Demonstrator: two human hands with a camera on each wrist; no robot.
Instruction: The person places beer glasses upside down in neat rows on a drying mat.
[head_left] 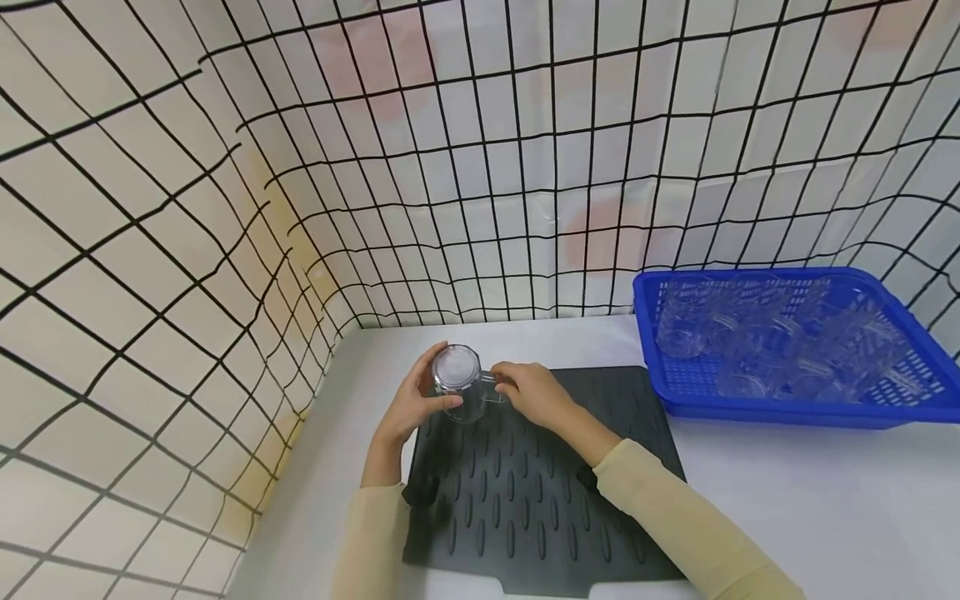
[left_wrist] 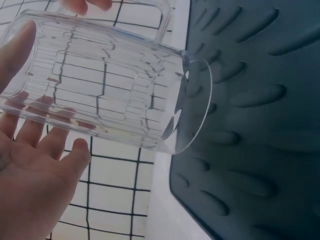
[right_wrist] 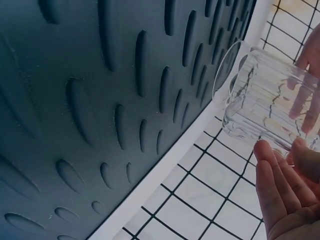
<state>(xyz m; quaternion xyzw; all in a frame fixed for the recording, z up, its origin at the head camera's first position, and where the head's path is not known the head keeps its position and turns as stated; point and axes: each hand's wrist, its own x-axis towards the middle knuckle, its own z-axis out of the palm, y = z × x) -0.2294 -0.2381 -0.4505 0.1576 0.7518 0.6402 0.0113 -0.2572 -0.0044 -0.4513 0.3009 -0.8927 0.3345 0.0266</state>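
Observation:
A clear glass mug [head_left: 467,402] is held upside down, its thick base up and its open rim towards the dark ribbed mat [head_left: 525,500], at the mat's far left corner. My left hand [head_left: 415,400] grips the mug's body near the base, with the thumb on the near side and the fingers behind. On the other side, my right hand [head_left: 538,395] pinches the handle. The left wrist view shows the rim of the mug [left_wrist: 105,82] close over the mat; whether they touch I cannot tell.
To the right stands a blue plastic basket [head_left: 780,411] holding several clear glass mugs [head_left: 772,342]. Black netting [head_left: 513,200] hangs in front of pale walls at the back and left. The mat lies on a white table [head_left: 810,500].

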